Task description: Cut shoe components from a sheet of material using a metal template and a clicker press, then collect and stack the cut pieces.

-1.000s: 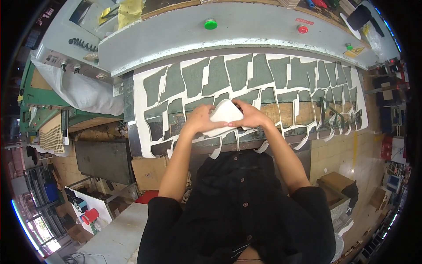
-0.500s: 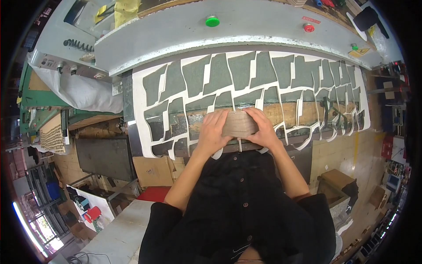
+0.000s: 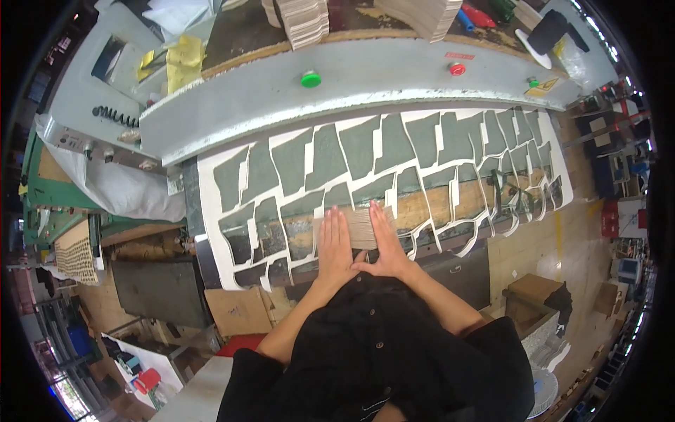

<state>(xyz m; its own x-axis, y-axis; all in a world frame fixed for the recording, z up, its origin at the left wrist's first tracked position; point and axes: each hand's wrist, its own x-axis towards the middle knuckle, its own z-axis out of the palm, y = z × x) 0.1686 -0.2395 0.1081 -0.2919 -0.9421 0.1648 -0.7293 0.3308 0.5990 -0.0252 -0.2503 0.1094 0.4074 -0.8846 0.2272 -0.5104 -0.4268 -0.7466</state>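
A compact stack of thin beige-brown cut pieces (image 3: 362,228) is held upright between my two hands, in front of my body. My left hand (image 3: 335,246) lies along the stack's left side, fingers straight and together. Along its right side presses my right hand (image 3: 384,247), also with fingers stretched, and the thumbs come close together at the near end. Beneath lies a white sheet (image 3: 213,211) with rows of cut-out openings, a thin web remaining between them. Dark green surface and worn wood show through the openings.
Beyond the sheet runs a grey machine beam (image 3: 380,76) with a green button (image 3: 311,79) and a red button (image 3: 457,69). More stacks of cut pieces (image 3: 304,22) stand on the ledge above it. A cardboard box (image 3: 536,288) is at right, a fan (image 3: 543,392) lower right.
My hands have shifted from gripping the stack's ends with curled fingers to lying flat along its sides. The view has tilted, showing more of the ledge with its stacks.
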